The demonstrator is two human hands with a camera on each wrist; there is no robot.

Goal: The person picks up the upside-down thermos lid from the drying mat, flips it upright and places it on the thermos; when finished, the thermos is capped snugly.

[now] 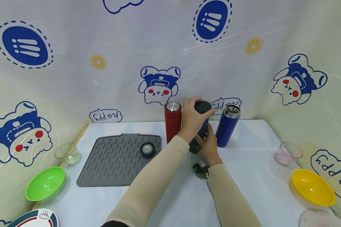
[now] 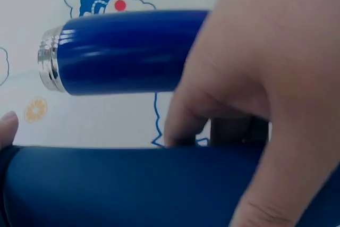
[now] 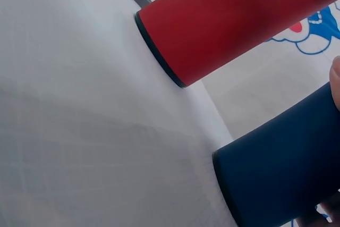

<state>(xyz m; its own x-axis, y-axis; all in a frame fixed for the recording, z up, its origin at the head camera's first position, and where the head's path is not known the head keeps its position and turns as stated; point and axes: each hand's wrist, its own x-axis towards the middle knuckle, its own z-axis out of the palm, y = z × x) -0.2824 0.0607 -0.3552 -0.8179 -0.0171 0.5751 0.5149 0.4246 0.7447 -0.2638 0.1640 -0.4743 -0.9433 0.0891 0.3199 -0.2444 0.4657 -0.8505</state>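
A dark navy vacuum flask stands upright between my hands at the back of the table. My left hand grips its black-topped lid from above, thumb on the right side. Lower down, the fingers of my right hand curl round the body, as the left wrist view also shows. Just left is a red flask with a silver-topped lid. On the right stands a bright blue flask, its steel neck bare. A dark round lid lies on the grey mat.
The grey ridged drying mat lies left of my arms. A clear glass, green bowl and patterned plate line the left edge. Along the right are a pink glass, yellow bowl and pale pinkish item.
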